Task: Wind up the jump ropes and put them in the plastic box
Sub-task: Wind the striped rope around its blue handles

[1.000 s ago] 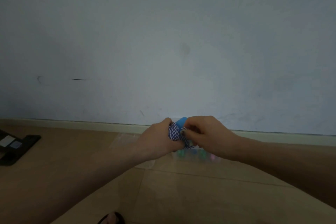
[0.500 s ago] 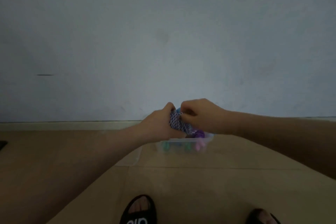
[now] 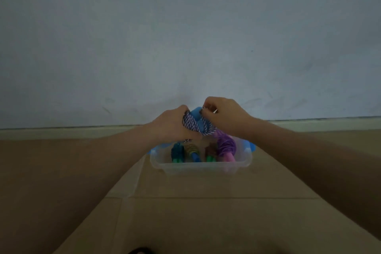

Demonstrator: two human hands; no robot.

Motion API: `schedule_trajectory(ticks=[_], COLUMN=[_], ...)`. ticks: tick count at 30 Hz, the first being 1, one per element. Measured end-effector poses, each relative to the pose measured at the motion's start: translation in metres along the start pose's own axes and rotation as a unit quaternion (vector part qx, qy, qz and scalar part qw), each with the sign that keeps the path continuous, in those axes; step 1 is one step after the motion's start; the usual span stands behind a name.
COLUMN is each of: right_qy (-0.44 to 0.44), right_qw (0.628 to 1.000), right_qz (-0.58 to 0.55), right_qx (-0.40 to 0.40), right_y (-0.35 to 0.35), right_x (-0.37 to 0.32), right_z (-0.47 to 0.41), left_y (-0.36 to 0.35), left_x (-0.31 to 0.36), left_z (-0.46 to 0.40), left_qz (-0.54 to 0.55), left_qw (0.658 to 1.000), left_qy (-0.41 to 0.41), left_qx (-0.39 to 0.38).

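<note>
Dim floor [image 3: 206, 222]; rope bundle [image 3: 191, 122] half-hidden

A: What is behind everything?

B: A big wall [image 3: 185, 37]. It looks pale blue-grey and it is a bit dim. It has some small dark marks and scratches low down.

A: What is at the bottom of the wall?

B: A pale strip, the baseboard [image 3: 61, 132]. It runs along from side to side where the wall meets the floor.

A: And the floor?

B: The floor [image 3: 206, 222] is tan. It is made of big tiles, with thin lines between them.

A: Anything at the very bottom edge?

B: A small dark thing [image 3: 140, 251]. It is cut off, so I can't tell what it is.
</note>
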State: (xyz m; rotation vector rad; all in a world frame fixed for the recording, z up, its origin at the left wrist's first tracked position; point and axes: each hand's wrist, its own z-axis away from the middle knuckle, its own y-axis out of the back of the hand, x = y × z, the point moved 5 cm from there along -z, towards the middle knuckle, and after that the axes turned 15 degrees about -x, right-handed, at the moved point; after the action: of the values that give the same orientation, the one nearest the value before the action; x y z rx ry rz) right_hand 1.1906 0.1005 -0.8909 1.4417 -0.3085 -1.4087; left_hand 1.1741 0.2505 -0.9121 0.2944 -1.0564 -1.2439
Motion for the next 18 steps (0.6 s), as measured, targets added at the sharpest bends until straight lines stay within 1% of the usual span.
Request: schedule_trajectory(ticks=[5,9,12,14,18], right_qy=[-0.042,-0.081,-0.076,-0.064,-0.056], right_qw=[0.998,0.995,0.994,0.994,0.992], right_qz=[-0.032,-0.059,-0.074,-0.085,-0.110], right_qx=[-0.025,-0.021,-0.027,-0.025,-0.015], right_y=[-0.044,-0.059,-0.069,-0.072,-0.077], right_x=[0.044,0.057,0.056,0.052,0.039], right_z=[-0.029,-0.046,-0.050,-0.052,-0.058], left_y=[-0.040,-0.052,-0.053,-0.059,-0.067], left_x=[-0.028,-0.037,-0.044,-0.050,-0.066], left_z=[-0.043,-0.059,-0.060,-0.056,-0.054], left_qz=[0.100,0.110,0.133,0.181,0.303], left_qw=[0.993,0.992,0.989,0.980,0.942], left_qy=[0.052,0.054,0.062,0.086,0.139], left_qx=[-0.018,-0.024,-0.017,-0.007,0.033])
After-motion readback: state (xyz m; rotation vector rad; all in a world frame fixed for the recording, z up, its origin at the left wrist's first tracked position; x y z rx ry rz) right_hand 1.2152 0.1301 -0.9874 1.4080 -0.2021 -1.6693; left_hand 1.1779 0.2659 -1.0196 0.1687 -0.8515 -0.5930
